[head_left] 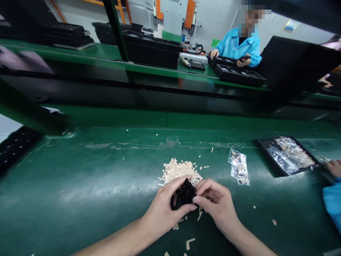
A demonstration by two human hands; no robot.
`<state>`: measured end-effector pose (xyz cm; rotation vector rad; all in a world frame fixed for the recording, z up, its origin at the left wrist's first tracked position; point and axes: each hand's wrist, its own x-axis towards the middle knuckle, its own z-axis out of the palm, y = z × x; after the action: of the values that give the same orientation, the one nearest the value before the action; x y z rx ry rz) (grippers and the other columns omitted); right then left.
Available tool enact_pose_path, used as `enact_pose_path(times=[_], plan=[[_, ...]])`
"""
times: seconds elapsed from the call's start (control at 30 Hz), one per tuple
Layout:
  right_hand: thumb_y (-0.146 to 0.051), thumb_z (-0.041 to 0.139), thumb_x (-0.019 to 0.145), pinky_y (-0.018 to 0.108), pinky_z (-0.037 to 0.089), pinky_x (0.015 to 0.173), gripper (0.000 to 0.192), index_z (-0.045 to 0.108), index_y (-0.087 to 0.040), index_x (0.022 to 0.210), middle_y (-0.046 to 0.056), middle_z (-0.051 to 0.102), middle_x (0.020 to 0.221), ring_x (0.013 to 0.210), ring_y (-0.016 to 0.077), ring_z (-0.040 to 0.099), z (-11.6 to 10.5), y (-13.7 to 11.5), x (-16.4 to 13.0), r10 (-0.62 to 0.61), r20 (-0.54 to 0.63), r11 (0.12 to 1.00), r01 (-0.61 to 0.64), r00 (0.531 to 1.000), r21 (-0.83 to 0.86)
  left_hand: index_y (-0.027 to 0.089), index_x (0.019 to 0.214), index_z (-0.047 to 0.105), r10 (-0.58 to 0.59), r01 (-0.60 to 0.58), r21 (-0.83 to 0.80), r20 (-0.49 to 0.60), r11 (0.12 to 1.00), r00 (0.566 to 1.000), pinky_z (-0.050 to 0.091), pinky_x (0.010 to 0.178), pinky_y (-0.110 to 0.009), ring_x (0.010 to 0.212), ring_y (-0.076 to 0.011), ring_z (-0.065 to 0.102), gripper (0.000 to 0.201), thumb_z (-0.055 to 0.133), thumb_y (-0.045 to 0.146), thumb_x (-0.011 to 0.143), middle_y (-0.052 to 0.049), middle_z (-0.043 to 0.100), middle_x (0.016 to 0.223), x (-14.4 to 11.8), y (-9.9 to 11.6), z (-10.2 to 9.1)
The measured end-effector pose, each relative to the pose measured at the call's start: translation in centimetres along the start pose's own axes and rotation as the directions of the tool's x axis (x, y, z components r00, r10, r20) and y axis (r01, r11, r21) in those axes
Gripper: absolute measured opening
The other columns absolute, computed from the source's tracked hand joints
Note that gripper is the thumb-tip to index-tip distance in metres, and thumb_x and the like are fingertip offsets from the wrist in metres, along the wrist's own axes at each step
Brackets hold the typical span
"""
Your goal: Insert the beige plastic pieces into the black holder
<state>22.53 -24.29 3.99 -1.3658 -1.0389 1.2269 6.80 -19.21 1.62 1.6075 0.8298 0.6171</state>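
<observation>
Head view: green worktable (80, 185), beige strip pile (180, 170); both hands' fingers (170, 192) pinch black part (185, 195); conveyor line (160, 71) behind.

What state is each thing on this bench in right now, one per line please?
Left hand: closed on the black part.
Right hand: fingertips pinching the same part.
Black part: held off the bench between both hands.
Pile of beige strips: loose heap, lying on the green bench.
Small plastic bag: lying flat, holding beige pieces.
Black tray: flat on the bench, holding a clear bag and beige pieces.
</observation>
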Motion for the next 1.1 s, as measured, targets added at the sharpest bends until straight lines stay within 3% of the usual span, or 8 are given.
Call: enact_pose_path(times=[0.23, 0.53, 0.73, 1.1], plan=[[-0.025, 0.072, 0.069, 0.022, 0.036, 0.052, 0.014, 0.06, -0.018, 0.067, -0.001, 0.055, 0.066, 0.058, 0.0103, 0.046, -0.2, 0.9, 0.0, 0.016, 0.03, 0.998, -0.018, 0.999, 0.054, 0.021, 0.124, 0.047, 0.055, -0.055, 0.027, 0.028, 0.998, 0.998, 0.047, 0.057, -0.027, 0.073, -0.0173, 0.056, 0.053, 0.064, 0.025, 0.074, -0.01, 0.058, 0.113, 0.3, -0.3, 0.0], [-0.022, 0.077, 0.062, 0.021, 0.036, 0.051, 0.017, 0.061, -0.017, 0.063, -0.002, 0.056, 0.064, 0.056, 0.0092, 0.047, -0.5, 0.6, 0.3, 0.078, 0.106, 0.992, -0.088, 0.991, 0.093, 0.026, 0.128, 0.043, 0.181, -0.18, -0.023, 0.106, 0.983, 0.978, 0.042, 0.085, -0.035, 0.099, -0.0224, 0.051, 0.054, 0.06, 0.018, 0.078, -0.006, 0.056, 0.109, 0.3, -0.1, -0.4], [-0.023, 0.077, 0.062, 0.019, 0.034, 0.049, 0.02, 0.059, -0.016, 0.065, -0.003, 0.054, 0.062, 0.055, 0.0083, 0.045, -0.3, 0.4, 0.3, 0.136, 0.172, 0.973, -0.164, 0.976, 0.16, 0.027, 0.134, 0.035, 0.2, -0.203, 0.01, 0.147, 0.979, 0.969, 0.042, 0.07, -0.032, 0.08, -0.0184, 0.048, 0.061, 0.052, 0.009, 0.079, -0.004, 0.05, 0.092, 0.2, -0.2, -0.5], [-0.02, 0.078, 0.059, 0.019, 0.034, 0.052, 0.022, 0.057, -0.015, 0.064, -0.003, 0.054, 0.062, 0.055, 0.0076, 0.046, -0.2, -0.2, 0.3, 0.204, 0.237, 0.943, -0.256, 0.95, 0.214, 0.028, 0.137, 0.03, 0.276, -0.28, 0.01, 0.145, 0.96, 0.95, 0.038, 0.085, -0.039, 0.095, -0.0219, 0.045, 0.068, 0.046, 0.002, 0.077, -0.006, 0.048, 0.102, 0.1, -0.1, -0.5]])
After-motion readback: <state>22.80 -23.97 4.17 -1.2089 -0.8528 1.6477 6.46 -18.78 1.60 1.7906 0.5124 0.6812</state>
